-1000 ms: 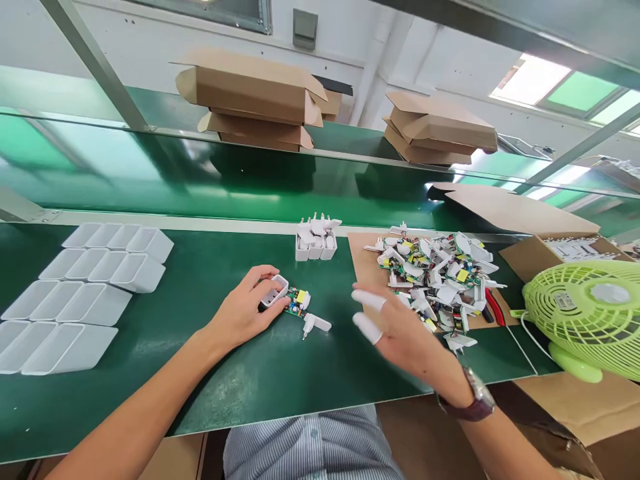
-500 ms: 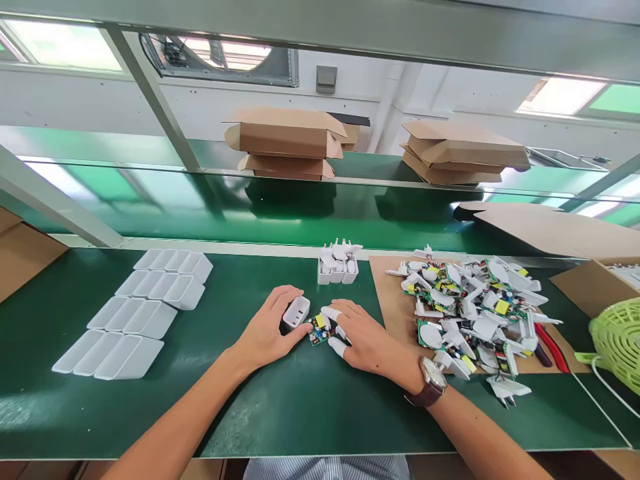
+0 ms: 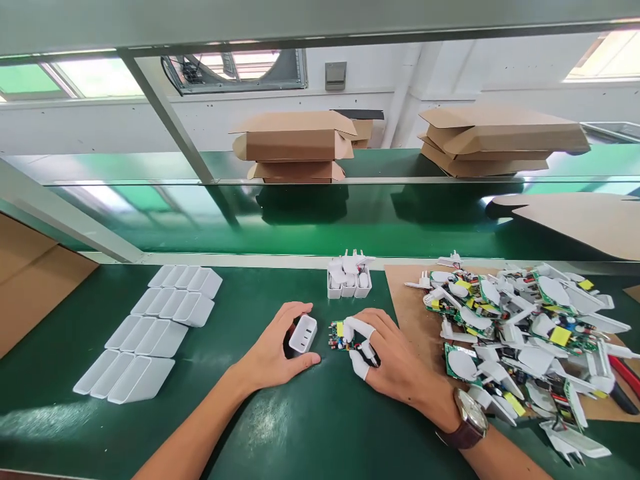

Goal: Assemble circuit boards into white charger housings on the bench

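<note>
My left hand (image 3: 280,350) curves around a white charger housing (image 3: 303,334) with slots in its end face; thumb and fingers are apart, and whether they press on it is unclear. To its right, my right hand (image 3: 385,353), with white covers on some fingertips, pinches a small green circuit board (image 3: 340,335) with a yellow part. The board's right portion is hidden by the fingers. Housing and board are apart. Behind the hands stands a white tray of plug parts (image 3: 349,283). Many boards with white plug pieces (image 3: 520,340) are heaped at the right.
White empty housings (image 3: 140,373) stand in rows on the green table (image 3: 280,433) at the left. The heap lies on a cardboard sheet (image 3: 407,300). Folded cardboard boxes (image 3: 295,145) rest on the shelf behind. Red-handled pliers (image 3: 625,377) are at the right edge.
My right hand has moved away from my left with the board, so a gap now separates board and housing. My left thumb no longer reaches the board. The view has shifted.
</note>
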Demonstrator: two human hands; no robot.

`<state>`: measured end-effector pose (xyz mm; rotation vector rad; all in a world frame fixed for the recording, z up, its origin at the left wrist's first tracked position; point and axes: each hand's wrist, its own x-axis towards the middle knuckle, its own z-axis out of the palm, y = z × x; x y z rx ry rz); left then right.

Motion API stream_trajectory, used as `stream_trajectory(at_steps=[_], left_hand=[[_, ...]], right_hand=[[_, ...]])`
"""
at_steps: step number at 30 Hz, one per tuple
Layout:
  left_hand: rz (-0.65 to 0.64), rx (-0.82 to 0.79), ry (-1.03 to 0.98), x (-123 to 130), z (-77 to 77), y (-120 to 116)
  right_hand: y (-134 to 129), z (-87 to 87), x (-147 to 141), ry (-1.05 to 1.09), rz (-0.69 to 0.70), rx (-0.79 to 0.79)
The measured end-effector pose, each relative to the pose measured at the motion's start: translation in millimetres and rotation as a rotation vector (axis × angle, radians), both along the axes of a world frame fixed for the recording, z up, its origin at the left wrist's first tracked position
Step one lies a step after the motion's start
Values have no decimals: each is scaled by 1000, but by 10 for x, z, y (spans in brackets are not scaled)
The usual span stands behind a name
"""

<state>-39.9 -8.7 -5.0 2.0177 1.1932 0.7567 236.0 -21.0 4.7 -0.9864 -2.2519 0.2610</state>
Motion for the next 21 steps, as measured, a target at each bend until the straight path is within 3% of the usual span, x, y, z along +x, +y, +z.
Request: stream_trajectory(at_steps=[8,14,17,21], left_hand=[[29,3,4,70,-34,36],[7,5,7,109,-103,-1],[14,116,-19,135,-107,-25],[-56,243,-70,129,-68,-59]], right_hand=[[16,-18,0,33,-53,126],[30,246,-59,133,-80,206],[46,365,-154,118,-12,273],[40,355,-234,72,15,355]])
